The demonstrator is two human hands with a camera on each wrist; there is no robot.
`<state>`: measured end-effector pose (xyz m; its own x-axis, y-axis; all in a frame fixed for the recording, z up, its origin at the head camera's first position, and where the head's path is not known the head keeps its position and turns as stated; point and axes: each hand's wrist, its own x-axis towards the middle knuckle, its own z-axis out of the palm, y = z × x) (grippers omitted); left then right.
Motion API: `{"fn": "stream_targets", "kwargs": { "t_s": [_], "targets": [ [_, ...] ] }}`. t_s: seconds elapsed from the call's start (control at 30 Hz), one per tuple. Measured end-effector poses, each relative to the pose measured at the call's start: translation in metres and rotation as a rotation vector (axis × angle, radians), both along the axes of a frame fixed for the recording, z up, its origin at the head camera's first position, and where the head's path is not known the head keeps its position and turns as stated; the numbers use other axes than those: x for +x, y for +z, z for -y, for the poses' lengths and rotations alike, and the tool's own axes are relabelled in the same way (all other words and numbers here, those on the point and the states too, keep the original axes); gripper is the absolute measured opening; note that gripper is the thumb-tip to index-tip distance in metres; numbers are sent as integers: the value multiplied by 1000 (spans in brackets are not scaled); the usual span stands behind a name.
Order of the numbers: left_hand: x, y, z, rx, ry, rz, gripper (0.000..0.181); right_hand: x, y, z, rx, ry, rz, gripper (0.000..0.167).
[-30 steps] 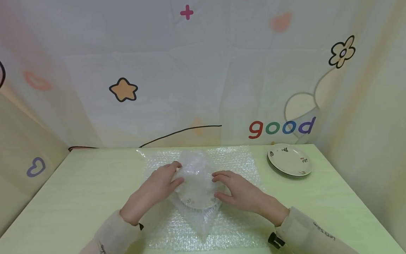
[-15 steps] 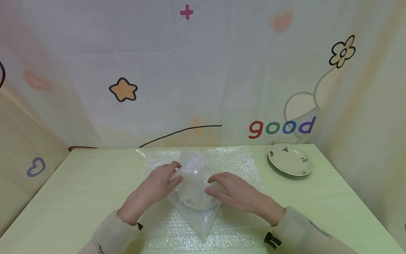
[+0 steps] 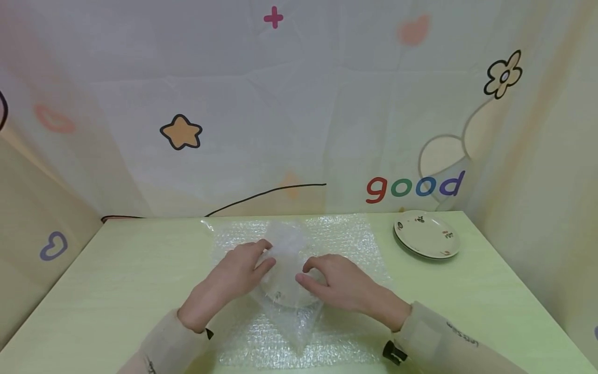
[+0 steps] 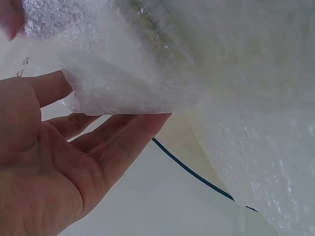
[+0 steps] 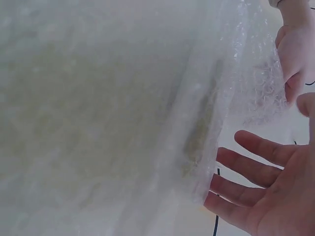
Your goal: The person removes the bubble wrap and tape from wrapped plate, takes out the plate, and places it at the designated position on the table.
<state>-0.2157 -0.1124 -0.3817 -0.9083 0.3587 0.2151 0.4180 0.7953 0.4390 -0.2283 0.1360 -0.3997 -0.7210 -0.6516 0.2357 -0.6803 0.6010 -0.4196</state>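
Observation:
A plate with a small printed pattern (image 3: 289,292) lies at the middle of the table under folded clear bubble wrap (image 3: 286,239). My left hand (image 3: 238,270) is at the left side of the fold. In the left wrist view the wrap's edge (image 4: 123,96) lies between its thumb and fingers, with the fingers beneath. On the right side, my right hand (image 3: 343,283) has its thumb and index finger apart. Its fingertips (image 5: 216,196) touch the edge of the wrap in the right wrist view, and the palm holds nothing.
Patterned plates (image 3: 426,236) are stacked at the table's back right. A wider flat sheet of bubble wrap (image 3: 359,332) spreads beneath the wrapped plate on the pale green table (image 3: 117,291). A printed curtain (image 3: 233,104) hangs behind and at both sides.
My right hand has moved left, over the wrapped plate, with its thumb and index finger closer to the middle. My left hand has shifted slightly right. The plate stays in place.

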Motion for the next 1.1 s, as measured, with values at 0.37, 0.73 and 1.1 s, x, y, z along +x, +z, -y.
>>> {"fn": "stream_targets", "kwargs": {
  "t_s": [0.37,0.73,1.1],
  "targets": [
    [2,0,-5,-29,-1,-47,26,-3,0,6,23,5,-68,19],
    [-1,8,5,-5,0,-80,21,-5,-4,3,34,19,-99,16],
    [-3,12,15,16,182,-41,44,-5,-2,-2,30,44,-32,25]
  ]
}}
